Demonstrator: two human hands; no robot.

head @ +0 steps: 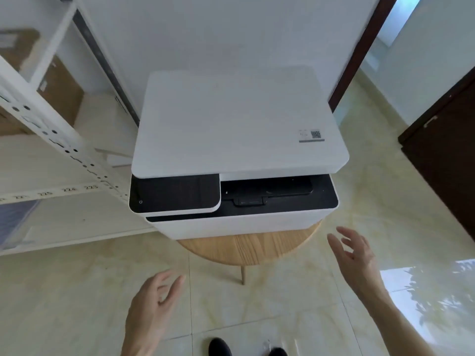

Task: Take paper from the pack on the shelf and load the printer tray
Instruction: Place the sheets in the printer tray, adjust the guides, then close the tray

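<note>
A white printer [239, 119] with a black control panel [174, 194] and a dark output slot [267, 188] stands on a round wooden table [246, 249]. Its front face is closed, and no tray is pulled out. A white shelf unit [59, 140] stands to the left; some pale sheets or a pack [115, 156] lie on it close to the printer, blurred. My left hand [151, 307] hovers open below the printer's front. My right hand [357, 255] is open too, to the right of the table edge. Neither hand touches anything.
Cardboard boxes [61, 91] sit on the upper shelf. A dark wooden door [447, 155] stands at the right, with a doorway behind the printer. The table leg [242, 274] drops to a pale tiled floor. My shoes [221, 347] show at the bottom.
</note>
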